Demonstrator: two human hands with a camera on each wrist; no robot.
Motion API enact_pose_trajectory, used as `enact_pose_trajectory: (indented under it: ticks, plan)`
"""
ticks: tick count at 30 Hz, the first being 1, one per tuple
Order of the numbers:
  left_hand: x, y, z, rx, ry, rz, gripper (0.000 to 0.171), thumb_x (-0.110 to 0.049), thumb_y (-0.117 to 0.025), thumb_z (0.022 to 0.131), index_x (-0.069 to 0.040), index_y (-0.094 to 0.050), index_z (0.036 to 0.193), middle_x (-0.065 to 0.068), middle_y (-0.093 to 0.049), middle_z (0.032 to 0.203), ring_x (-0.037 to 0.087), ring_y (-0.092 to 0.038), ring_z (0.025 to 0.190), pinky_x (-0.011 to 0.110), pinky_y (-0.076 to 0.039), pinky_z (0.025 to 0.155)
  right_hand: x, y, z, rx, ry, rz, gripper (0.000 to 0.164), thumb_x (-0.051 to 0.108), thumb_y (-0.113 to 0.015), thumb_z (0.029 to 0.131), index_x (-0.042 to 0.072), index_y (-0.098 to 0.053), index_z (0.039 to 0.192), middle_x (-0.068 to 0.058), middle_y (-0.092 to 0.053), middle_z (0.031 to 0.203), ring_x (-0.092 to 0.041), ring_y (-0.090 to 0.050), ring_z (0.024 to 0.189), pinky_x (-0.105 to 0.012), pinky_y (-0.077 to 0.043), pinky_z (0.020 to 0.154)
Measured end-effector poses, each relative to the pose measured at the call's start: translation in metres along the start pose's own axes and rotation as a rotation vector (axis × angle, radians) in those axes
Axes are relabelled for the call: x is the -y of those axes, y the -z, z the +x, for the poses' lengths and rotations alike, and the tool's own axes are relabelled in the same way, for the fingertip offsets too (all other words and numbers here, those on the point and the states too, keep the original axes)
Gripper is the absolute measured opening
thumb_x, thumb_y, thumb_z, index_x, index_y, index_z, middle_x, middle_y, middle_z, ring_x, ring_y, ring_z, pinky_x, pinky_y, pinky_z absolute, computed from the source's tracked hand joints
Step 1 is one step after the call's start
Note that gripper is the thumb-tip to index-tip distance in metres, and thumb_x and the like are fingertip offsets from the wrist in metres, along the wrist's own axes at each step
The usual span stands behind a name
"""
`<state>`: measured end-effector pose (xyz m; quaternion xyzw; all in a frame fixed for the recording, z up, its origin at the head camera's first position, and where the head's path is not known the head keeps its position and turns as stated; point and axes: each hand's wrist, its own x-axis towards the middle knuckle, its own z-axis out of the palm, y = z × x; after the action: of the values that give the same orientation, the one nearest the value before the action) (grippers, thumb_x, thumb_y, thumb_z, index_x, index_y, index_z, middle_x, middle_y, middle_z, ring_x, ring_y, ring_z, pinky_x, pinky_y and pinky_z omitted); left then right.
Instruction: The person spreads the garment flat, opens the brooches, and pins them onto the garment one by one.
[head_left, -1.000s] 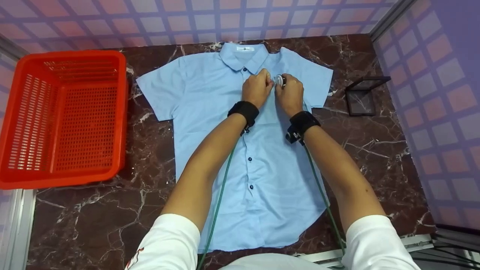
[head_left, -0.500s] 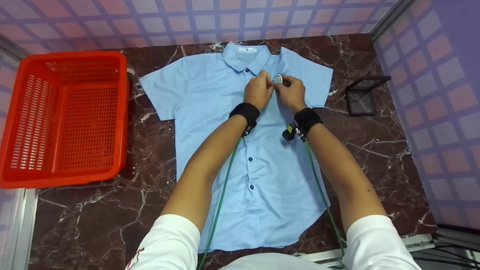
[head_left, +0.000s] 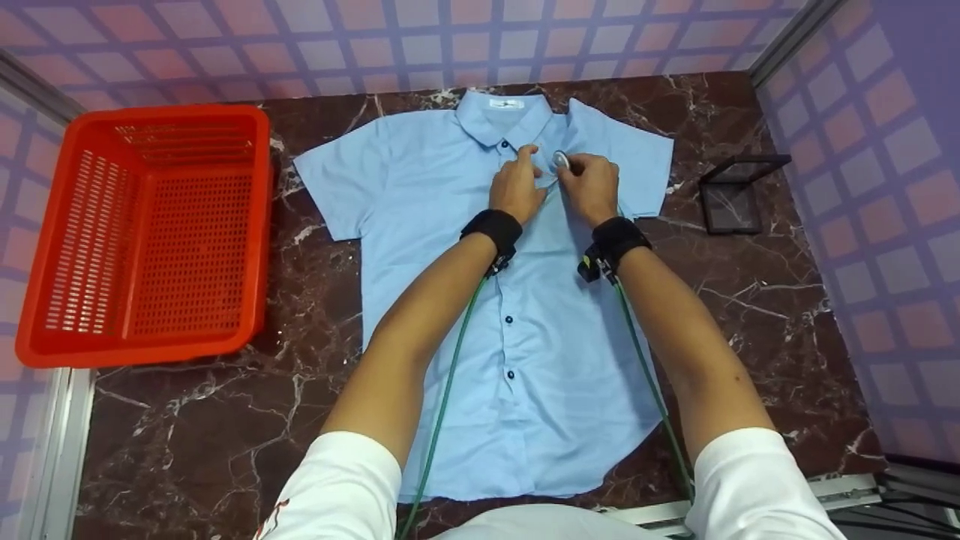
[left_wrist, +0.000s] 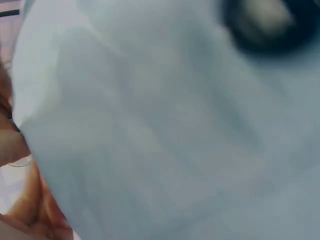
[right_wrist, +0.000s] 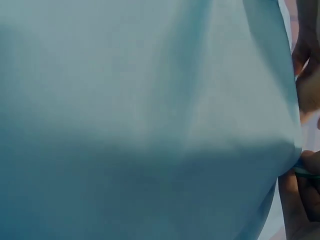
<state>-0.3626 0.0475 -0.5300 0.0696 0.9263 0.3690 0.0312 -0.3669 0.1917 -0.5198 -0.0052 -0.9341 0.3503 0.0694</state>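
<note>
A light blue short-sleeved button-up shirt [head_left: 435, 195] lies spread out, collar toward the back wall. My left hand [head_left: 517, 187] is at the chest beside the placket, its index finger raised, gripping a bit of cloth. Just right of it, my right hand [head_left: 594, 186] pinches a small round silver-rimmed badge [head_left: 561, 160] against the raised cloth. The shirt [left_wrist: 150, 120] fills most of the left wrist view, with a blurred dark button [left_wrist: 267, 22] near the top and fingertips [left_wrist: 12, 147] at its left edge. In the right wrist view, fingers [right_wrist: 311, 162] hold the shirt's edge.
A red plastic basket [head_left: 259, 225] stands to the left on the dark marbled tabletop [head_left: 195, 450]. To the right is a small dark-framed stand [head_left: 731, 206]. Green cables [head_left: 450, 382] run from both wrists across the shirt. Checked walls border the table's back and sides.
The badge has turned and shows more edge-on. My left index finger has lifted away from the other fingers, and the cloth between the hands is drawn into a fold. The view shifts slightly.
</note>
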Motion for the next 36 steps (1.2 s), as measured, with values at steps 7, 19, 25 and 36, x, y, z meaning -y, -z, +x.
enact_pose_trajectory:
  ticks: [7, 19, 25, 36]
  plan:
    - [0.011, -0.001, -0.005, 0.038, 0.059, 0.332, 0.074, -0.046, -0.075, 0.088, 0.003, -0.053, 0.139, 0.018, -0.045, 0.148, 0.03, -0.037, 0.138, 0.039, -0.032, 0.113, -0.002, -0.001, -0.001, 0.015, -0.008, -0.05, 0.024, 0.024, -0.069, 0.096, 0.004, -0.08, 0.104, -0.011, -0.076, 0.094, -0.025, -0.07, 0.089, -0.036, -0.052, 0.081]
    - [0.012, 0.007, -0.003, 0.096, 0.08, 0.299, 0.083, -0.052, -0.076, 0.085, 0.006, -0.053, 0.139, 0.023, -0.036, 0.157, 0.035, -0.029, 0.147, 0.035, -0.023, 0.119, -0.004, -0.002, -0.002, 0.001, -0.009, -0.061, 0.022, 0.019, -0.066, 0.096, 0.002, -0.078, 0.094, -0.013, -0.074, 0.086, -0.026, -0.067, 0.081, -0.037, -0.048, 0.076]
    - [0.014, 0.008, -0.001, 0.104, 0.088, 0.295, 0.085, -0.052, -0.077, 0.084, 0.006, -0.053, 0.141, 0.022, -0.036, 0.157, 0.034, -0.029, 0.147, 0.035, -0.025, 0.119, -0.002, -0.003, -0.002, 0.014, -0.031, -0.061, 0.022, 0.02, -0.065, 0.096, 0.002, -0.078, 0.097, -0.013, -0.074, 0.089, -0.026, -0.066, 0.085, -0.037, -0.048, 0.08]
    - [0.015, 0.009, 0.0, 0.139, 0.085, 0.323, 0.088, -0.054, -0.075, 0.086, 0.006, -0.048, 0.145, 0.022, -0.033, 0.158, 0.035, -0.027, 0.148, 0.035, -0.024, 0.119, -0.002, -0.005, -0.002, -0.012, -0.004, -0.069, 0.02, 0.015, -0.065, 0.093, -0.001, -0.078, 0.094, -0.015, -0.074, 0.087, -0.028, -0.067, 0.083, -0.039, -0.05, 0.078]
